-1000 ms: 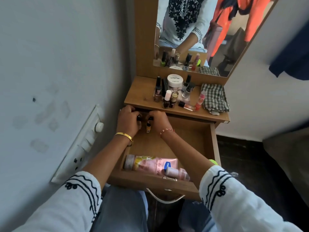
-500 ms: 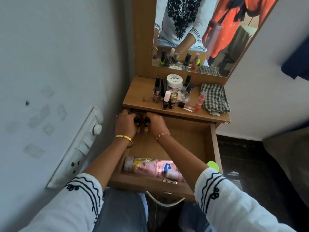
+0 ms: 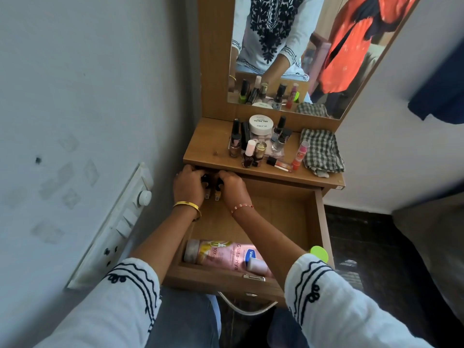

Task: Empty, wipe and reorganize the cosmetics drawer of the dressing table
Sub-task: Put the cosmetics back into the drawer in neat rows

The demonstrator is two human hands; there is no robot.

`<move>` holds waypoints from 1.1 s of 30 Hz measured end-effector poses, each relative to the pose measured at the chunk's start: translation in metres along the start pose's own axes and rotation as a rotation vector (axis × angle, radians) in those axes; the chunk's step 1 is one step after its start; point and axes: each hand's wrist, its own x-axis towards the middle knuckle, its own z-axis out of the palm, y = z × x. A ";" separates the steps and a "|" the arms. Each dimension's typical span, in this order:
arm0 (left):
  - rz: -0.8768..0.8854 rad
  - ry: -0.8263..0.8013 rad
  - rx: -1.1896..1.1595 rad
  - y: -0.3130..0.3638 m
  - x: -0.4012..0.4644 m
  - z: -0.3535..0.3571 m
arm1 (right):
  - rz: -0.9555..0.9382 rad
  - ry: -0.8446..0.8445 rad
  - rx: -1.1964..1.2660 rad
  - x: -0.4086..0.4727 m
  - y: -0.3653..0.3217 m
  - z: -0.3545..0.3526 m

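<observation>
Wood-grain drawer (image 3: 281, 209) pulled out under the dressing table top (image 3: 208, 144). Both hands at its far left corner, same as half a second back and barely shifted. Left hand (image 3: 188, 184) curled round a small dark-capped bottle (image 3: 206, 184); right hand (image 3: 232, 185) curled round a second small bottle (image 3: 218, 188), the two bottles upright and just beside each other between the hands. Gold bangle (image 3: 188, 205) on left wrist, thin beaded bracelet (image 3: 242, 207) on right. View tipped very slightly compared with the earlier frames; nothing else in the drawer displaced.

At the near end of the drawer: pink lotion bottle (image 3: 221, 254) lying on its side, a smaller pale tube (image 3: 257, 264) against it, partly hidden by the right forearm. Green round lid (image 3: 319, 253) at the near right corner, whether on the rim or inside cannot be told.

On the table top: cluster of nail polish bottles (image 3: 247, 149), white-lidded jar (image 3: 261, 125) behind them, pink tube (image 3: 300, 154) standing near a checked cloth (image 3: 322, 151) at the right. Mirror (image 3: 301, 46) above, reflecting white embroidered top and orange garment. Grey-white wall left with a switch panel (image 3: 120, 222); dark floor right.
</observation>
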 end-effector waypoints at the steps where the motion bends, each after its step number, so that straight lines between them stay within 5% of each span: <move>1: -0.001 0.003 -0.009 0.000 0.000 0.000 | 0.000 0.000 -0.004 0.000 -0.001 0.000; 21: 0.008 0.011 -0.041 0.000 -0.007 -0.004 | 0.002 0.037 0.052 -0.005 -0.004 0.002; 33: 0.176 0.125 -0.293 0.043 -0.026 -0.026 | -0.005 0.408 0.191 -0.045 0.012 -0.044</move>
